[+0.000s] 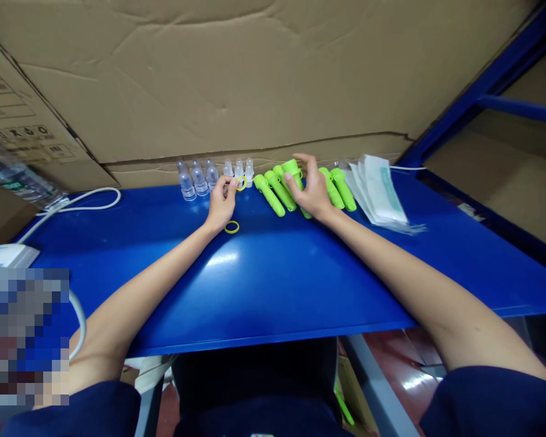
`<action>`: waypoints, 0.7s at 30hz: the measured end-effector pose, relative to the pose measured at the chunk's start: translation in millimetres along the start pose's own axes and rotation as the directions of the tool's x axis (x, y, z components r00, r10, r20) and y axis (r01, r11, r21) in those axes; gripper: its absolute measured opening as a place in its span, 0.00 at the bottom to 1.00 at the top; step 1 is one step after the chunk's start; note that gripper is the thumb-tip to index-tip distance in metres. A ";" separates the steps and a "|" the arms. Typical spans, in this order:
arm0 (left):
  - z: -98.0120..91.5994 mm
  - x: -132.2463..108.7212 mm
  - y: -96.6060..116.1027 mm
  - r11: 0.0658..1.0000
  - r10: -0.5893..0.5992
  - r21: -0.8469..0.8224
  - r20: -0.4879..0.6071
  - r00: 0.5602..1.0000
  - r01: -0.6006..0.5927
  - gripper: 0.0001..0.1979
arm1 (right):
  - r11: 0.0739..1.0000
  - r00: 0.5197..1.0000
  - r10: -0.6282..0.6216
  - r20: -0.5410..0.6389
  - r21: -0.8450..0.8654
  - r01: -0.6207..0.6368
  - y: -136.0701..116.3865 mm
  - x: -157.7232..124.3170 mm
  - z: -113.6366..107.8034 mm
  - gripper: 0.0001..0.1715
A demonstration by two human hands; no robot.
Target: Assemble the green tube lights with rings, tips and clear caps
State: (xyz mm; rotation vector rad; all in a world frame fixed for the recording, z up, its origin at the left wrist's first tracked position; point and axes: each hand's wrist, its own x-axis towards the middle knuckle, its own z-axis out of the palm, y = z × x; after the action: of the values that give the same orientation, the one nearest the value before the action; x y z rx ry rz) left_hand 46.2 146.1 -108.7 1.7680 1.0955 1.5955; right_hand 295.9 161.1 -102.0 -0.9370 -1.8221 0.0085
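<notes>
My left hand [222,200] pinches a thin yellow ring [241,183] between thumb and fingers. A second yellow ring [232,227] lies flat on the blue table just below that hand. With thumb in front and fingers behind, my right hand [313,189] grips the wide head of a bright green flashlight [292,166], raised a little above its neighbours. More green flashlights lie in a row on both sides of it, some to the left [270,197] and some to the right [344,189]. Clear plastic bottle-shaped pieces [199,177] and smaller clear caps [249,173] stand behind my left hand.
White-and-green plastic packets [382,191] lie right of the flashlights. A cardboard wall [236,85] closes the back of the blue table [273,285]. At left are a plastic water bottle [22,179], a white cable [91,193] and a white power strip [9,255].
</notes>
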 end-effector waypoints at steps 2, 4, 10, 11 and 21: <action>1.5 -1.0 1.2 1.000 0.012 -0.014 0.018 1.000 -0.012 0.21 | 0.999 1.000 -0.006 -0.004 0.032 0.006 -7.7 -1.5 2.7 0.35; 3.1 -2.0 2.3 0.999 0.027 -0.030 0.028 0.999 -0.026 0.22 | 0.998 1.000 -0.002 -0.008 0.063 0.003 -16.5 -2.8 5.2 0.34; 4.6 -3.4 6.7 0.995 0.053 -0.084 0.038 0.998 -0.049 0.26 | 0.978 0.998 0.055 0.042 0.200 -0.062 -48.8 -7.1 11.7 0.30; 4.6 -3.8 7.8 0.995 0.055 -0.083 0.044 0.998 -0.051 0.26 | 0.968 0.995 0.075 0.064 0.236 -0.089 -54.3 -8.3 12.9 0.30; 8.1 -10.5 23.2 0.986 0.142 -0.106 0.096 0.985 -0.132 0.23 | 0.886 0.961 0.151 0.234 0.399 -0.236 -79.5 -15.2 24.6 0.30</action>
State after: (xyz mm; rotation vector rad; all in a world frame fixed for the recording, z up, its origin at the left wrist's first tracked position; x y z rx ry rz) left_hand 59.5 125.9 -97.3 1.8714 0.8479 1.5897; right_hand 231.9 106.7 -92.6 -0.8195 -1.7940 0.6226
